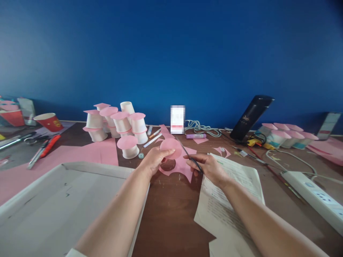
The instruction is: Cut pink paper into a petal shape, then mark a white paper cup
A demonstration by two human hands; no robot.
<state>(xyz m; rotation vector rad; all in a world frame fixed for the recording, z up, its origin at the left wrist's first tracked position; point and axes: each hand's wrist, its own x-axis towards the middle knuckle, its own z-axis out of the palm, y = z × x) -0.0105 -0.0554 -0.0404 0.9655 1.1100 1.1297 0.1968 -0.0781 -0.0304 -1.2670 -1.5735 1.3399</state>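
Between thumb and fingers, my left hand (157, 159) pinches a round pink paper disc (171, 147). My right hand (207, 166) is closed around the dark handle of a pair of scissors (189, 156), whose blades point up and left beside the disc's right edge. Under both hands lies a pink paper scrap (184, 169) with rounded cut-outs. Left of the disc, a white paper cup (130, 152) stands upside down with a pink disc on it. Behind it are stacked white cups (122, 125) with pink paper between the layers.
A shallow white box (80, 167) fills the front left. Printed sheets (230, 200) lie under my right forearm. To the right are a power strip (316, 196), a leaning black flask (250, 117) and more covered cups (289, 137). A red box cutter (45, 150) lies left.
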